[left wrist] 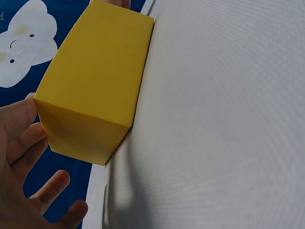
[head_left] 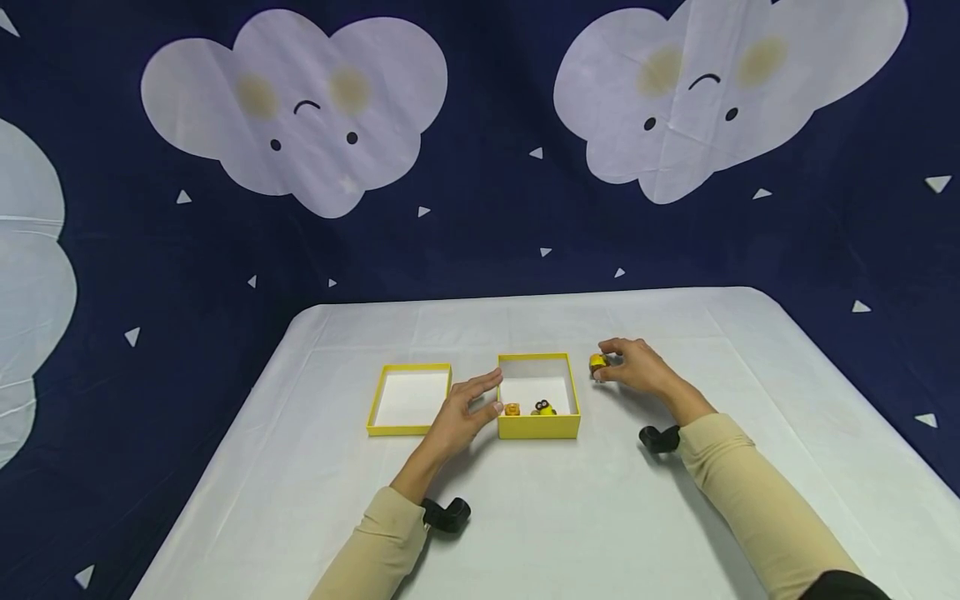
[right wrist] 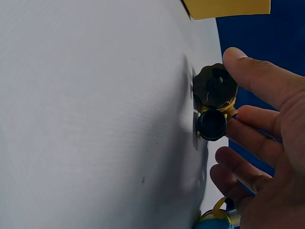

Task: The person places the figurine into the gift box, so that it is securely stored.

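Observation:
An open yellow box (head_left: 538, 427) with a white inside stands in the middle of the table, seen from outside as a plain yellow box (left wrist: 95, 62) in the left wrist view. Inside it are a small orange-brown piece (head_left: 512, 409) and a yellow toy figure with goggle-like eyes (head_left: 545, 407). My left hand (head_left: 459, 414) touches the box's left side with spread fingers. To the right of the box, my right hand (head_left: 641, 367) pinches a small yellow toy figure (head_left: 597, 362) at table level. Up close, that figure shows dark round parts (right wrist: 215, 86).
A shallow yellow-rimmed lid (head_left: 408, 431) lies left of the box, its white inside facing up. Below the right fingers, a blue and yellow toy (right wrist: 214, 222) shows partly. White cloth covers the table (head_left: 570, 517); a dark blue cloud-patterned curtain (head_left: 480, 242) hangs behind.

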`<action>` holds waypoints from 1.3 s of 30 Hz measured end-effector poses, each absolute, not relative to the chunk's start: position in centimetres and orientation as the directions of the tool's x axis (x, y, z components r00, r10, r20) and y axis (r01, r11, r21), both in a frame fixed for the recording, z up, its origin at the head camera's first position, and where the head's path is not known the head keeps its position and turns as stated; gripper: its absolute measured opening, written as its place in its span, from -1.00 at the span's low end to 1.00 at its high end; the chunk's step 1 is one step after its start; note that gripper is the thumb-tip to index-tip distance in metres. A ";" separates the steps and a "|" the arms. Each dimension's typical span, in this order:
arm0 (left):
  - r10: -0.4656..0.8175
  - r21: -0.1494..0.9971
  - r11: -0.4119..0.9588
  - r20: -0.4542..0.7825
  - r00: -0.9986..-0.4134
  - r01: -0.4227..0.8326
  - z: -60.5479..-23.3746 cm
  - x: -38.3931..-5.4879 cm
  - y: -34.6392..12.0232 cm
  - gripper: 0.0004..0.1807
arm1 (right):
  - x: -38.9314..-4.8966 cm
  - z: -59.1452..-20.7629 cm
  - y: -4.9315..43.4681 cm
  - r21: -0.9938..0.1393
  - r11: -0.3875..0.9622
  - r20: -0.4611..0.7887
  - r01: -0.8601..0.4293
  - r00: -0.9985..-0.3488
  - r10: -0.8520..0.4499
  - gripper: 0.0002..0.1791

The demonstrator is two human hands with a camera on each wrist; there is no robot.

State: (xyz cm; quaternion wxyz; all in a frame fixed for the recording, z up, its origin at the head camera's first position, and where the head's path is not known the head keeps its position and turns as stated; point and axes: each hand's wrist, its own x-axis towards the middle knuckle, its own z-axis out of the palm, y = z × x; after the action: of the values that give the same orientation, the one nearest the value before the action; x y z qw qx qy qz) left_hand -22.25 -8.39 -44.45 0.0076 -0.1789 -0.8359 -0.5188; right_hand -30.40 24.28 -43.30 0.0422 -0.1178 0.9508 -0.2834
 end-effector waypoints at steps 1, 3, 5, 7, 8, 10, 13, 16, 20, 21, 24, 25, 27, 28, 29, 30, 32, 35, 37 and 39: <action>0.291 0.865 0.397 0.197 -0.936 0.306 -44.4 -22.3 -8.4 -0.50 | -30.4 -43.3 24.3 -0.541 0.815 -0.008 -0.206 -0.968 -0.250 -0.28; 0.289 0.866 0.399 0.194 -0.938 0.302 -44.4 -22.2 -8.4 -0.50 | -30.5 -43.4 24.4 -0.524 0.824 -0.001 -0.217 -0.967 -0.256 -0.29; 0.288 0.867 0.399 0.190 -0.939 0.298 -44.3 -22.1 -8.4 -0.49 | -30.6 -43.5 24.4 -0.511 0.831 0.001 -0.221 -0.967 -0.256 -0.31; 0.288 0.867 0.400 0.191 -0.939 0.299 -44.3 -22.1 -8.4 -0.49 | -30.7 -43.6 24.4 -0.494 0.841 -0.001 -0.221 -0.967 -0.255 -0.32; 0.287 0.866 0.401 0.192 -0.938 0.300 -44.3 -22.1 -8.4 -0.49 | -30.7 -43.6 24.4 -0.486 0.845 -0.001 -0.221 -0.967 -0.253 -0.32; 0.287 0.864 0.402 0.193 -0.938 0.301 -44.4 -22.1 -8.3 -0.49 | -30.7 -43.7 24.4 -0.475 0.852 0.002 -0.222 -0.968 -0.251 -0.32; 0.287 0.864 0.403 0.195 -0.938 0.303 -44.4 -22.1 -8.3 -0.49 | -30.7 -43.9 24.4 -0.469 0.854 0.010 -0.226 -0.968 -0.250 -0.34; 0.288 0.863 0.403 0.196 -0.937 0.304 -44.4 -22.1 -8.3 -0.49 | -30.7 -44.0 24.4 -0.469 0.853 0.014 -0.228 -0.968 -0.251 -0.36; 0.292 0.863 0.403 0.195 -0.936 0.306 -44.3 -22.1 -8.3 -0.49 | -30.6 -44.0 24.4 -0.465 0.857 0.006 -0.222 -0.969 -0.248 -0.38; 0.292 0.863 0.404 0.194 -0.936 0.305 -44.3 -22.1 -8.3 -0.48 | -30.6 -44.0 24.4 -0.464 0.857 0.005 -0.223 -0.969 -0.248 -0.38; 0.295 0.862 0.405 0.192 -0.936 0.305 -44.4 -22.1 -8.3 -0.48 | -30.6 -44.1 24.3 -0.467 0.857 0.002 -0.216 -0.970 -0.243 -0.39; 0.295 0.862 0.405 0.192 -0.936 0.305 -44.4 -22.1 -8.3 -0.48 | -30.6 -44.1 24.3 -0.468 0.858 0.004 -0.213 -0.971 -0.239 -0.40; 0.296 0.861 0.405 0.196 -0.935 0.308 -44.4 -22.1 -8.4 -0.48 | -30.6 -44.2 24.2 -0.474 0.854 0.007 -0.214 -0.971 -0.240 -0.40; 0.296 0.860 0.405 0.198 -0.934 0.310 -44.4 -22.1 -8.4 -0.48 | -30.6 -44.2 24.2 -0.474 0.854 0.011 -0.216 -0.971 -0.239 -0.40; 0.296 0.859 0.406 0.199 -0.934 0.311 -44.4 -22.1 -8.4 -0.48 | -30.5 -44.2 24.2 -0.475 0.852 0.018 -0.220 -0.971 -0.240 -0.41; 0.296 0.859 0.407 0.198 -0.934 0.311 -44.4 -22.1 -8.4 -0.48 | -30.5 -44.2 24.2 -0.476 0.851 0.024 -0.224 -0.970 -0.242 -0.41; 0.298 0.857 0.407 0.201 -0.933 0.315 -44.5 -22.2 -8.4 -0.48 | -30.4 -44.1 24.3 -0.486 0.843 0.031 -0.232 -0.968 -0.249 -0.41; 0.301 0.857 0.412 0.193 -0.934 0.310 -44.4 -22.2 -8.4 -0.48 | -30.3 -44.0 24.5 -0.512 0.827 0.032 -0.233 -0.967 -0.253 -0.40; 0.305 0.855 0.412 0.197 -0.932 0.315 -44.4 -22.2 -8.4 -0.49 | -30.1 -43.7 24.5 -0.534 0.814 0.028 -0.229 -0.967 -0.253 -0.39; 0.306 0.856 0.412 0.193 -0.932 0.312 -44.4 -22.2 -8.4 -0.49 | -29.9 -43.5 24.5 -0.550 0.803 0.029 -0.228 -0.967 -0.254 -0.38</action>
State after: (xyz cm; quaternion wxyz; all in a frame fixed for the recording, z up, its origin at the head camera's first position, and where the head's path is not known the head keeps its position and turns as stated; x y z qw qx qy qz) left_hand -22.15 -8.41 -44.41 0.0031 -0.1839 -0.8403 -0.5100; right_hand -29.95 24.47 -43.52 0.0229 -0.1271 0.9493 -0.2867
